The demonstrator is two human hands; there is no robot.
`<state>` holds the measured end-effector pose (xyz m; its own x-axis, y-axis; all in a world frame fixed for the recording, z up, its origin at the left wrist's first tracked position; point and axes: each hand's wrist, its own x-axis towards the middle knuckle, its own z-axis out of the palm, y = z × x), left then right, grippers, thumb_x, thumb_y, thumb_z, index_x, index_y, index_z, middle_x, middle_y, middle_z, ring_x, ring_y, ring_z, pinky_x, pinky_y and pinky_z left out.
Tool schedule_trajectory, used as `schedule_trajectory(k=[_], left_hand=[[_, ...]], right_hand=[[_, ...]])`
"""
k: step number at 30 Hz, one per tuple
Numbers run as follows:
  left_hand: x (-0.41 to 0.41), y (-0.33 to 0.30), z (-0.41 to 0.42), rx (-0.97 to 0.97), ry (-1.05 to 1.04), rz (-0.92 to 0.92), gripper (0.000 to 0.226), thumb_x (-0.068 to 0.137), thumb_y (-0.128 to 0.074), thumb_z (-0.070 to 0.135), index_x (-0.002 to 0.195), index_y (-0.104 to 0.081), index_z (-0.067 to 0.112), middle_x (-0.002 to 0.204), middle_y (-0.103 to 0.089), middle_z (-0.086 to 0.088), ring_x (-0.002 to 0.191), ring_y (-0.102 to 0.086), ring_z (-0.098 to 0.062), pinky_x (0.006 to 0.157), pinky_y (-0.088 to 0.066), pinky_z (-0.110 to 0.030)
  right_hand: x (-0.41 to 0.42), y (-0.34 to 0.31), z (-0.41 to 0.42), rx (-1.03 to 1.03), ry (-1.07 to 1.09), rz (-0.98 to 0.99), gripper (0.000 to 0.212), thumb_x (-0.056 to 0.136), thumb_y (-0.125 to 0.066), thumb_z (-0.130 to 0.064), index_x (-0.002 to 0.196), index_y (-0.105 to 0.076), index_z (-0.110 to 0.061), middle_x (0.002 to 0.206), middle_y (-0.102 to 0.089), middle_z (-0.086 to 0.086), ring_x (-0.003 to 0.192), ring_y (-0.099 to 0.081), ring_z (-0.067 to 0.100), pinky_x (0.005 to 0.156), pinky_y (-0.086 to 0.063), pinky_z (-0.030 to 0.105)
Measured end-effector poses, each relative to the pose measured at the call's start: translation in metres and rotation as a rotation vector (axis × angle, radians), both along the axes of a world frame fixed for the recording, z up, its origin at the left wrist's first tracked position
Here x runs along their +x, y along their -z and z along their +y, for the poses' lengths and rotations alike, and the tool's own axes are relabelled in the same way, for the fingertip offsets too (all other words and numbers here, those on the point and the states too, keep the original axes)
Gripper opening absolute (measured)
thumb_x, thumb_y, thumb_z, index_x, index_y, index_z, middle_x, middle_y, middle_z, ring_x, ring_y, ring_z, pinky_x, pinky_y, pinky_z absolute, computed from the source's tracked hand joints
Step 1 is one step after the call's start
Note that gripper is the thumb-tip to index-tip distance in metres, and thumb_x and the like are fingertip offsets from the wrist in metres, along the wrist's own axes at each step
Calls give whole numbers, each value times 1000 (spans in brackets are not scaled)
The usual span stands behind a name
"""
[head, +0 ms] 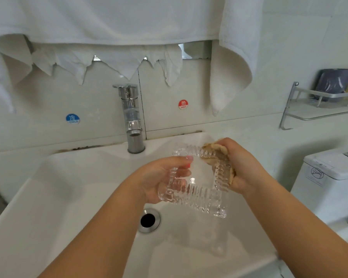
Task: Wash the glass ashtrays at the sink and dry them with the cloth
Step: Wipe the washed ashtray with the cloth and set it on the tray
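Observation:
A square, ribbed glass ashtray (197, 183) is held tilted above the white sink (72, 197). My left hand (161, 177) grips its left edge, thumb on top and fingers seen through the glass. My right hand (241, 167) presses a tan cloth (215, 151) against the ashtray's right rim, fingers curled round the cloth. No water runs from the chrome faucet (132, 117).
The drain (148, 220) lies below the ashtray. White towels (231, 63) hang above the sink against the tiled wall. A metal wall shelf (319, 105) holds a dark packet at the right. A toilet tank (329, 177) stands to the right of the sink.

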<state>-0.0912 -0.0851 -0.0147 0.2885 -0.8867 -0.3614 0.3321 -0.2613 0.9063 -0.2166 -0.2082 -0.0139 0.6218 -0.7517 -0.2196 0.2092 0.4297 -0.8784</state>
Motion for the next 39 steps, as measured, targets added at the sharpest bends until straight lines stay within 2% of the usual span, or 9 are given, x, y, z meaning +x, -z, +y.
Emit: schedule_trajectory(k=[2,9,13,18,23,25,29,34,39], left_hand=[[-6,0,-3,-13,-67,-29,18,65,-74,29,72,-65,15,63,-65,4,51,-61,-11,57,-49,-25],[-9,0,-6,-137,-243,-5,13,84,-70,22,75,-63,14,59,-64,3,46,-59,-7,45,-41,-19],[-14,-2,-6,-189,-259,-34,10,83,-70,15,79,-62,12,62,-66,0,50,-62,-10,41,-43,-17],[-17,-2,-7,-207,-287,-44,10,82,-70,13,77,-63,9,63,-66,-5,47,-61,-11,40,-44,-17],[-5,-1,-6,-227,-413,30,22,81,-71,18,59,-69,15,63,-64,-2,48,-59,-11,48,-41,-23],[-6,-2,-6,-236,-420,17,16,81,-71,17,66,-69,13,62,-65,-2,50,-61,-10,49,-42,-23],[-13,-4,-6,-195,-369,-25,11,81,-71,19,81,-65,9,65,-67,-3,43,-59,-8,34,-36,-16],[-8,-2,-7,-213,-429,91,10,78,-73,19,71,-68,14,63,-68,-1,52,-60,-10,60,-41,-27],[-1,-1,-7,-215,-569,108,15,78,-75,22,66,-68,16,62,-68,1,52,-61,-9,78,-46,-33]], right_hand=[[2,3,-1,-136,43,54,29,86,-55,-20,60,-65,-15,65,-60,7,55,-58,23,54,-46,28],[11,10,8,-579,116,198,24,99,-42,-38,120,-39,-28,91,-60,-2,77,-61,14,59,-49,29],[11,6,4,-586,158,188,26,97,-45,-38,103,-53,-15,81,-61,1,69,-58,23,58,-46,29],[3,5,1,-373,85,137,38,99,-37,-48,79,-59,-23,65,-63,-1,55,-59,14,53,-47,24],[15,21,3,-529,-77,252,44,92,-45,-57,119,-48,-23,102,-62,-3,88,-62,18,77,-53,38],[16,18,4,-636,-79,269,42,92,-45,-57,107,-53,-19,89,-60,-5,73,-57,13,66,-46,31],[9,7,4,-389,-42,226,53,96,-37,-54,68,-67,-20,74,-70,-5,69,-57,18,69,-44,32],[9,9,5,-293,-181,51,55,100,-28,-53,75,-67,-24,82,-70,-1,76,-58,20,68,-44,33],[12,14,15,-640,-156,320,33,93,-48,-54,108,-52,-25,82,-63,0,53,-55,13,43,-36,20]])
